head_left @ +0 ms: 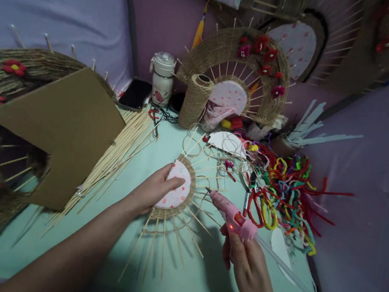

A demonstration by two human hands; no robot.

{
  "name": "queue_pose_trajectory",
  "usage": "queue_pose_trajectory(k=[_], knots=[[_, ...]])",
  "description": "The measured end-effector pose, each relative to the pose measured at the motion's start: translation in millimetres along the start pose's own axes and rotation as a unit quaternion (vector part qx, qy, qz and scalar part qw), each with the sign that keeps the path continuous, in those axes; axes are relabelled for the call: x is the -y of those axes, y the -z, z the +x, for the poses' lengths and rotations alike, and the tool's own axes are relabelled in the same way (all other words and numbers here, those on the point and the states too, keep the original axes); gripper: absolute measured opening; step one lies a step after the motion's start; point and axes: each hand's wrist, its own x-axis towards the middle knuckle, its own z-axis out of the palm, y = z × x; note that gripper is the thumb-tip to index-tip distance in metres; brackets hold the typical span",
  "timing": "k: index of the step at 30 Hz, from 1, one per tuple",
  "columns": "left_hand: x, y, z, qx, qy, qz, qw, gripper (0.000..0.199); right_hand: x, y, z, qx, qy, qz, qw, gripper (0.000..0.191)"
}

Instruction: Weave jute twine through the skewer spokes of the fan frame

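Observation:
My left hand [154, 186] grips the flat edge of a small half-round fan [174, 199], thumb over its white, red-spotted cloth face. A band of twine [193, 185] rims the curve, and thin sticks fan outward from it. One strand of twine runs across the lower sticks. In my right hand [242, 255] is a pink glue gun [230, 212], its small light glowing red. The gun's nozzle points left, close to the sticks at the fan's right side. A long clear glue stick [293, 270] trails out of its back.
Bamboo sticks [117, 149] and brown cardboard [68, 132] lie at left. Behind stand a twine spool [194, 104], a bottle [162, 82] and a finished flowered fan [201, 52]. Scissors [255, 206] and tangled pipe cleaners [293, 190] lie at right. A phone [135, 93] rests near the wall.

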Motion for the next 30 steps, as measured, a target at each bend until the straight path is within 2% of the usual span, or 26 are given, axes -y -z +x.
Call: queue_pose_trajectory(k=[6,12,15,18,22,25,28,30], knots=[[-1.7,-0.9,-1.0,-0.006,0.001,-0.005,1.0,0.025,4.3,0.0,-0.6,-0.008,-0.017,0.016,1.0,0.04],[-4.8,0.7,0.4,-0.027,0.035,-0.08,0.996,0.027,-6.3,13.5,-0.8,-0.074,-0.001,0.006,0.997,0.047],[-8.2,3.9,1.0,-0.036,0.056,-0.127,0.99,0.028,-19.8,29.9,3.0,-0.12,0.007,-0.06,0.991,0.043],[-10.2,7.1,1.6,-0.041,0.069,-0.167,0.983,0.027,-40.3,41.9,5.6,-0.143,0.044,-0.155,0.976,0.034],[-9.2,9.1,3.4,-0.048,0.093,-0.205,0.973,0.021,-73.0,37.7,4.2,-0.131,0.073,-0.273,0.95,0.031],[-7.1,9.2,5.3,-0.048,0.12,-0.227,0.965,0.016,-86.9,30.3,1.3,-0.111,0.088,-0.339,0.93,0.03],[-5.4,8.4,5.8,-0.023,0.147,-0.241,0.959,0.017,-75.5,32.2,-2.2,-0.134,0.08,-0.374,0.914,0.037],[-5.1,6.6,4.6,-0.009,0.15,-0.242,0.959,0.017,-52.4,35.3,-4.0,-0.156,0.095,-0.327,0.927,0.038]])
